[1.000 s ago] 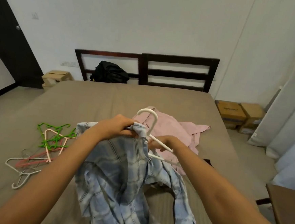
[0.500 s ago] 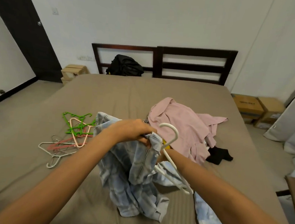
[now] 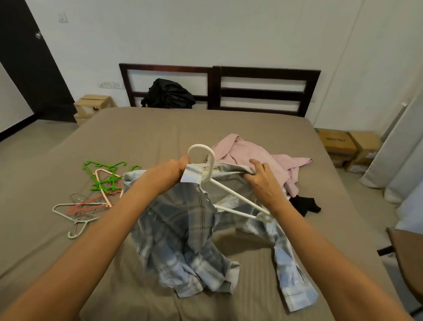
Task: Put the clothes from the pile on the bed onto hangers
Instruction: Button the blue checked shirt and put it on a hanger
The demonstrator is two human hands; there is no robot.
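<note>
Left hand (image 3: 168, 176): grip closed on the collar of the blue plaid shirt (image 3: 182, 234), beside the neck of the white hanger (image 3: 230, 193). Right hand (image 3: 262, 182): fingers curled over the collar's other end. The shirt is held above the bed (image 3: 157, 130), its lower part resting there. A pink garment (image 3: 251, 153) lies behind, with spare hangers (image 3: 96, 189) to the left.

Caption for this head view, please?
Left hand and right hand fit a plaid shirt onto a white hanger over a bed.
</note>
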